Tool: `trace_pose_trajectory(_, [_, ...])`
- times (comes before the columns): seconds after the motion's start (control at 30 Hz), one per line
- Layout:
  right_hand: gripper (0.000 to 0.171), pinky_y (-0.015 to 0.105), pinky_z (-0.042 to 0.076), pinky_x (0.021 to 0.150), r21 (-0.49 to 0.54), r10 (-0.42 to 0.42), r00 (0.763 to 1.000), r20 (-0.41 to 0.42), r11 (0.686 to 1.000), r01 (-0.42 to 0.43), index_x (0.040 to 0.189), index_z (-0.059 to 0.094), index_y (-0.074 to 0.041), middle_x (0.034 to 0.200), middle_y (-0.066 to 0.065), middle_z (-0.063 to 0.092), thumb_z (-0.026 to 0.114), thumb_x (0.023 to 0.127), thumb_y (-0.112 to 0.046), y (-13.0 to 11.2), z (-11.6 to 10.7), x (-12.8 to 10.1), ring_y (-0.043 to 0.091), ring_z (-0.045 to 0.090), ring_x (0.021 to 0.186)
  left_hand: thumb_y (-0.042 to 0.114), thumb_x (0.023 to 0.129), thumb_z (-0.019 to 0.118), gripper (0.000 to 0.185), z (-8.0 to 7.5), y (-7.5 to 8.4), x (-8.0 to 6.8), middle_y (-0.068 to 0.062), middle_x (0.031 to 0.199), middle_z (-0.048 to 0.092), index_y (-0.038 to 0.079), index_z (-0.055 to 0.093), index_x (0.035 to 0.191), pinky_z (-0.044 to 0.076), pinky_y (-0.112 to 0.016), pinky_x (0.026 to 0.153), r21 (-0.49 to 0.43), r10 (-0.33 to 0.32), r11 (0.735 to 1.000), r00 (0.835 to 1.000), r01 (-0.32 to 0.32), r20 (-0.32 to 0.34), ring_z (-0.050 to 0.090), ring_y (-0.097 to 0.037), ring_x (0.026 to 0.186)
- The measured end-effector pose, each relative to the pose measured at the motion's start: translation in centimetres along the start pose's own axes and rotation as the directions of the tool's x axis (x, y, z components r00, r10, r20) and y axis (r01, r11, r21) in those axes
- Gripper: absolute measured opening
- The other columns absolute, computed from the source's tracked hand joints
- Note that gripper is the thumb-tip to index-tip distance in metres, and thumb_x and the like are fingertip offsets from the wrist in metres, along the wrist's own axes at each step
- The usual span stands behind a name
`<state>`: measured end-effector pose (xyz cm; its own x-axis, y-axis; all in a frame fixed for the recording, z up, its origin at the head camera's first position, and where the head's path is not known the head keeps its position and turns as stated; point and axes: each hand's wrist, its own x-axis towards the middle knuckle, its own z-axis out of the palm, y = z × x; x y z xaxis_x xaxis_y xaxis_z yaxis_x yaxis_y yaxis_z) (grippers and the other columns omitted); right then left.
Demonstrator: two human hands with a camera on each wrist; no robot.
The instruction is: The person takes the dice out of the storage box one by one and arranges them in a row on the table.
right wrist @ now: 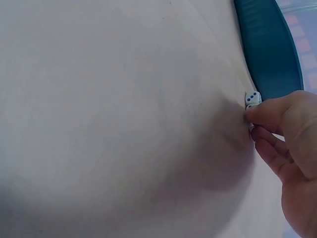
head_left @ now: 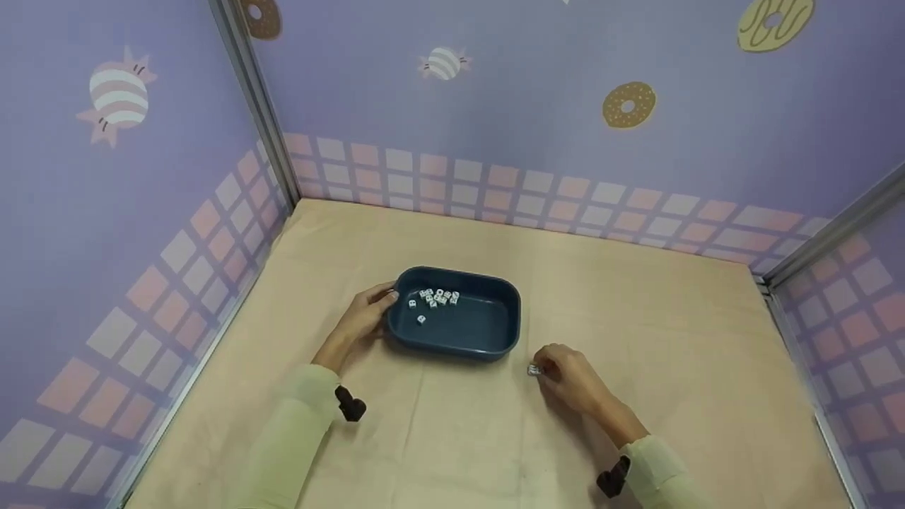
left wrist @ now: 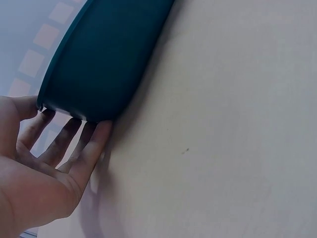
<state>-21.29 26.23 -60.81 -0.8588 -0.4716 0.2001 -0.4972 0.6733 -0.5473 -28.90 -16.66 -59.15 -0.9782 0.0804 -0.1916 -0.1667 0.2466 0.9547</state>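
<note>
A dark blue plastic tray (head_left: pixel 488 326) with rounded corners stands on the cloth, several white dice (head_left: pixel 439 297) gathered toward its left end. My left hand (head_left: pixel 364 311) grips that end. In the left wrist view the thumb is at the rim and the other fingertips (left wrist: pixel 102 130) press against the outer wall of the tray (left wrist: pixel 104 59). Just off the tray's near right corner, my right hand (head_left: pixel 571 376) pinches white dice (head_left: pixel 534 370) low over the cloth. In the right wrist view a die (right wrist: pixel 252 97) with blue pips shows past the thumb; the fingers partly hide the others.
A beige cloth (head_left: pixel 636 311) covers the table. Purple walls (head_left: pixel 523 106) printed with sweets and checks enclose the back and both sides, joined by grey metal posts (head_left: pixel 258 99). A dark strap piece (head_left: pixel 350 404) sits at each wrist.
</note>
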Motion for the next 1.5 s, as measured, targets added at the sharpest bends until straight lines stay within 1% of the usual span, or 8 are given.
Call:
trace_pose_trajectory(0.13, [0.022, 0.036, 0.057, 0.083, -0.016, -0.004, 1.000, 0.001, 1.000, 0.004, 0.105, 0.074, -0.010, 0.103, -0.001, 0.072, 0.083, 0.089, 0.001, -0.2, 0.0, 0.4, 0.014, 0.066, 0.095, 0.028, 0.112, 0.057, 0.049, -0.3, 0.1, 0.0, -0.018, 0.159, 0.050, 0.010, 0.052, 0.157, 0.044, -0.048, 0.108, -0.020, 0.019, 1.000, 1.000, -0.019, -0.008, 0.049, -0.032, 0.138])
trace_pose_trajectory(0.23, [0.025, 0.038, 0.058, 0.083, -0.002, -0.005, 1.000, -0.010, 1.000, 0.004, 0.108, 0.074, -0.006, 0.103, 0.002, 0.072, 0.084, 0.087, 0.002, -0.5, -0.3, 0.6, 0.017, 0.067, 0.095, 0.026, 0.112, 0.056, 0.049, -0.5, 0.1, -0.1, -0.019, 0.159, 0.051, 0.008, 0.052, 0.157, 0.042, -0.050, 0.112, -0.033, 0.028, 0.999, 1.000, -0.028, -0.001, 0.050, -0.032, 0.138])
trace_pose_trajectory(0.37, [0.027, 0.045, 0.059, 0.081, 0.053, -0.023, 0.996, -0.086, 0.998, 0.028, 0.111, 0.073, 0.000, 0.103, 0.006, 0.071, 0.085, 0.087, 0.000, -1.3, -1.0, 1.8, 0.024, 0.068, 0.094, 0.028, 0.112, 0.056, 0.049, -0.7, 0.1, -0.3, -0.017, 0.158, 0.052, 0.008, 0.052, 0.157, 0.048, -0.043, 0.102, -0.027, 0.021, 0.999, 1.000, -0.020, 0.002, 0.054, -0.030, 0.130])
trace_pose_trajectory(0.53, [0.024, 0.051, 0.060, 0.081, 0.130, -0.038, 0.980, -0.193, 0.989, 0.064, 0.112, 0.073, 0.000, 0.104, 0.008, 0.070, 0.084, 0.091, -0.004, -3.8, -1.2, 5.8, 0.026, 0.068, 0.096, 0.028, 0.111, 0.057, 0.047, -1.1, 0.0, -0.4, -0.015, 0.154, 0.055, 0.012, 0.054, 0.156, 0.055, -0.034, 0.083, -0.065, -0.002, 0.998, 1.000, 0.001, -0.007, 0.057, -0.028, 0.121])
trace_pose_trajectory(0.7, [0.020, 0.043, 0.060, 0.079, 0.176, -0.012, 0.975, -0.223, 0.983, 0.052, 0.109, 0.075, 0.001, 0.100, 0.009, 0.071, 0.082, 0.091, -0.001, -6.3, 0.4, 10.3, 0.021, 0.069, 0.089, 0.029, 0.111, 0.058, 0.047, -0.7, 0.0, -0.3, -0.014, 0.153, 0.057, 0.014, 0.055, 0.156, 0.057, -0.034, 0.075, -0.083, -0.011, 0.996, 1.000, 0.012, 0.005, 0.060, -0.029, 0.120])
trace_pose_trajectory(1.03, [0.026, 0.042, 0.059, 0.088, 0.100, 0.053, 0.995, -0.083, 0.994, -0.045, 0.115, 0.076, 0.006, 0.107, 0.014, 0.069, 0.083, 0.092, -0.005, -7.4, 4.6, 16.1, 0.029, 0.071, 0.099, 0.028, 0.112, 0.057, 0.047, 0.4, 0.1, -0.5, -0.015, 0.156, 0.055, 0.014, 0.054, 0.157, 0.053, -0.046, 0.100, -0.094, -0.010, 0.996, 1.000, 0.012, 0.017, 0.060, -0.033, 0.131])
trace_pose_trajectory(1.23, [0.027, 0.043, 0.056, 0.091, 0.024, 0.126, 0.992, -0.015, 0.992, -0.126, 0.118, 0.077, 0.003, 0.107, 0.011, 0.068, 0.082, 0.093, -0.007, -6.9, 6.0, 16.7, 0.027, 0.068, 0.100, 0.027, 0.112, 0.057, 0.046, 0.5, -0.2, -0.5, -0.016, 0.155, 0.055, 0.012, 0.055, 0.155, 0.053, -0.043, 0.097, -0.063, -0.004, 0.998, 1.000, 0.005, 0.007, 0.059, -0.030, 0.128])
trace_pose_trajectory(1.5, [0.020, 0.045, 0.055, 0.088, -0.026, 0.128, 0.992, -0.009, 0.991, -0.128, 0.110, 0.073, -0.001, 0.102, 0.009, 0.066, 0.081, 0.092, -0.003, -6.8, 7.2, 17.2, 0.026, 0.064, 0.097, 0.029, 0.111, 0.058, 0.048, 0.0, 0.0, -0.5, -0.015, 0.154, 0.056, 0.012, 0.055, 0.155, 0.051, -0.047, 0.101, -0.055, 0.007, 0.998, 1.000, -0.007, -0.004, 0.060, -0.031, 0.130])
